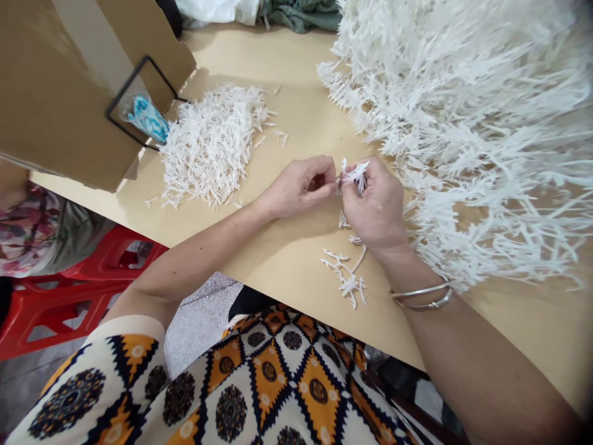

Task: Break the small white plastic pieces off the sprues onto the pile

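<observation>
My right hand (376,207) is closed around a small white plastic sprue with thin branching pieces (356,174), held just above the wooden table (296,247). My left hand (303,185) pinches the same sprue at its left end, fingers curled together. Both hands meet at the table's middle. A stripped white sprue strand (345,275) lies on the table below my right wrist. A large heap of white sprues (482,123) spreads over the table's right side, touching my right hand. A smaller pile of loose white pieces (210,145) lies to the left.
A cardboard box (60,93) with a black wire frame and a blue-white packet (149,118) stands at the far left. Red plastic stools (69,290) sit below the table edge. Cloth lies at the table's far side (301,13). Two metal bangles (424,296) circle my right wrist.
</observation>
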Demonstrator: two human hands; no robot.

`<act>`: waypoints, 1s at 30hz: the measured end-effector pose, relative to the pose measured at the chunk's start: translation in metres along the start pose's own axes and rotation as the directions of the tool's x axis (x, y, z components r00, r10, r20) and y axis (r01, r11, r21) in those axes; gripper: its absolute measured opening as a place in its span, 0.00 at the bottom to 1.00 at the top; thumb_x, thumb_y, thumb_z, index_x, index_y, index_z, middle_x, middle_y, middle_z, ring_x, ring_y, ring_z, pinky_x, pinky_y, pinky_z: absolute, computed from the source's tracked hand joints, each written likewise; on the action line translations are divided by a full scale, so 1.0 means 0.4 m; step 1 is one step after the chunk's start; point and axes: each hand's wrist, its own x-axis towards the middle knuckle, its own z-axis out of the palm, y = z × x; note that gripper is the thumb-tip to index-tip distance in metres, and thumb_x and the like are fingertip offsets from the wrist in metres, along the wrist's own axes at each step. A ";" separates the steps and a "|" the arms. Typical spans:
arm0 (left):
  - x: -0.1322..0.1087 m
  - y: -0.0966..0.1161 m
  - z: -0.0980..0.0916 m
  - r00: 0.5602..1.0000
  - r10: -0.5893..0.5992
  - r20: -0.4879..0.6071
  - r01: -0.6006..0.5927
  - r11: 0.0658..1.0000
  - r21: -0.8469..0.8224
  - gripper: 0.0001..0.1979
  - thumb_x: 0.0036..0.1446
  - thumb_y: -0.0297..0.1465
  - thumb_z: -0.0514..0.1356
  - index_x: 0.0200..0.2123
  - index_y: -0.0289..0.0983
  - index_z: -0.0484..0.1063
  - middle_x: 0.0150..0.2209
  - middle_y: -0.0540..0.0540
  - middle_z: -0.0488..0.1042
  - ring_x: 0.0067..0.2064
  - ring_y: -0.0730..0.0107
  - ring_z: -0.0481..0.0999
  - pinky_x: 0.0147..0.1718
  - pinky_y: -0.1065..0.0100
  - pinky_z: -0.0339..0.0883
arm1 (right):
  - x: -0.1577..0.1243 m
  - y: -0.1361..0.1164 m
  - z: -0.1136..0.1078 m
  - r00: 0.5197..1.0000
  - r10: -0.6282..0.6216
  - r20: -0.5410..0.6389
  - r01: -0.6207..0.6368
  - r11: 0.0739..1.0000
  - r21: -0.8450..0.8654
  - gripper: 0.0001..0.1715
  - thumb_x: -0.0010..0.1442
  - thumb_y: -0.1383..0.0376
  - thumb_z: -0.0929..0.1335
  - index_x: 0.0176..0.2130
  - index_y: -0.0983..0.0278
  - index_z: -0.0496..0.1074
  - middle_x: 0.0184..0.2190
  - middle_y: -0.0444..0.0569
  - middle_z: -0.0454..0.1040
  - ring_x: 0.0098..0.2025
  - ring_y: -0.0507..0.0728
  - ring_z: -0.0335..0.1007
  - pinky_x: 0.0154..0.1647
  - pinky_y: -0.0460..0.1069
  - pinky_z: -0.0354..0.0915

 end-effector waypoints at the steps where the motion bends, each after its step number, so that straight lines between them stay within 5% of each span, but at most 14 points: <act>1: -0.002 0.005 0.006 0.998 0.027 0.053 -0.024 0.998 -0.055 0.05 0.66 0.30 0.59 0.35 0.38 0.69 0.33 0.49 0.75 0.34 0.73 0.74 0.35 0.69 0.68 | 0.009 0.010 0.000 1.000 0.021 -0.022 -0.021 0.999 -0.027 0.06 0.61 0.67 0.69 0.37 0.57 0.68 0.35 0.51 0.78 0.40 0.64 0.76 0.47 0.63 0.72; 3: -0.004 0.012 0.020 0.986 0.105 0.127 -0.093 0.991 -0.100 0.06 0.67 0.31 0.59 0.36 0.38 0.70 0.32 0.50 0.76 0.33 0.74 0.73 0.36 0.70 0.68 | 0.027 0.030 -0.002 0.997 0.040 -0.064 -0.043 0.998 -0.046 0.07 0.61 0.65 0.70 0.37 0.56 0.67 0.34 0.50 0.77 0.39 0.64 0.76 0.47 0.63 0.72; 6: -0.002 0.007 0.027 0.994 0.094 0.063 -0.095 0.995 0.011 0.05 0.64 0.28 0.60 0.33 0.38 0.68 0.31 0.51 0.73 0.31 0.76 0.70 0.36 0.70 0.67 | 0.036 0.050 -0.008 0.996 0.024 -0.082 -0.021 0.999 0.037 0.07 0.62 0.61 0.72 0.37 0.56 0.69 0.33 0.48 0.77 0.38 0.62 0.76 0.46 0.62 0.72; 8: 0.001 -0.013 0.014 0.994 -0.035 -0.107 0.051 0.986 0.159 0.06 0.62 0.26 0.60 0.32 0.39 0.66 0.31 0.50 0.72 0.32 0.74 0.70 0.37 0.68 0.68 | 0.032 0.052 -0.011 0.997 0.034 -0.075 -0.024 0.990 0.137 0.07 0.62 0.60 0.73 0.38 0.55 0.70 0.33 0.46 0.78 0.36 0.61 0.76 0.44 0.60 0.73; 10: 0.003 -0.041 -0.011 0.936 -0.133 -0.327 0.232 0.930 0.287 0.04 0.63 0.27 0.60 0.35 0.40 0.67 0.35 0.48 0.73 0.36 0.70 0.72 0.41 0.64 0.69 | 0.026 0.046 -0.012 0.997 0.052 -0.049 -0.038 0.969 0.245 0.08 0.61 0.61 0.74 0.39 0.56 0.71 0.32 0.45 0.78 0.35 0.59 0.77 0.42 0.59 0.74; 13: 0.003 -0.069 -0.043 0.865 -0.096 -0.493 0.318 0.865 0.389 0.06 0.66 0.30 0.59 0.46 0.41 0.69 0.48 0.42 0.73 0.50 0.62 0.74 0.52 0.57 0.69 | 0.020 0.032 -0.013 0.999 0.048 0.015 -0.050 0.927 0.372 0.06 0.61 0.62 0.74 0.38 0.57 0.73 0.33 0.44 0.80 0.36 0.58 0.78 0.43 0.58 0.74; 16: 0.001 -0.056 -0.041 0.936 -0.012 -0.352 0.174 0.884 0.433 0.12 0.70 0.36 0.57 0.55 0.42 0.69 0.57 0.39 0.71 0.61 0.56 0.71 0.60 0.54 0.65 | 0.019 0.025 -0.014 0.999 0.030 0.046 -0.046 0.905 0.423 0.05 0.60 0.62 0.75 0.37 0.57 0.75 0.34 0.43 0.80 0.36 0.56 0.77 0.45 0.57 0.73; 20: 0.002 -0.012 -0.009 0.991 0.054 -0.125 -0.005 0.933 0.360 0.14 0.73 0.42 0.55 0.53 0.42 0.72 0.54 0.41 0.76 0.59 0.61 0.76 0.58 0.58 0.66 | 0.015 0.023 -0.017 0.997 -0.026 0.078 -0.015 0.875 0.484 0.05 0.60 0.62 0.74 0.38 0.58 0.77 0.35 0.43 0.79 0.37 0.55 0.76 0.45 0.55 0.71; 25: 0.002 -0.001 -0.001 0.994 -0.039 -0.099 0.076 0.916 0.395 0.10 0.74 0.35 0.54 0.47 0.41 0.75 0.44 0.49 0.82 0.47 0.69 0.80 0.55 0.61 0.63 | 0.010 0.010 -0.016 0.995 -0.037 0.094 -0.004 0.915 0.403 0.06 0.62 0.60 0.74 0.37 0.58 0.75 0.32 0.45 0.76 0.34 0.56 0.73 0.43 0.56 0.71; 30: 0.005 0.003 0.015 0.995 -0.061 -0.074 0.093 0.801 0.591 0.14 0.75 0.33 0.50 0.46 0.40 0.76 0.44 0.47 0.82 0.47 0.64 0.79 0.55 0.56 0.59 | 0.010 0.007 -0.013 0.992 -0.070 0.104 0.037 0.958 0.285 0.09 0.64 0.54 0.73 0.37 0.56 0.73 0.28 0.45 0.73 0.30 0.57 0.68 0.42 0.58 0.71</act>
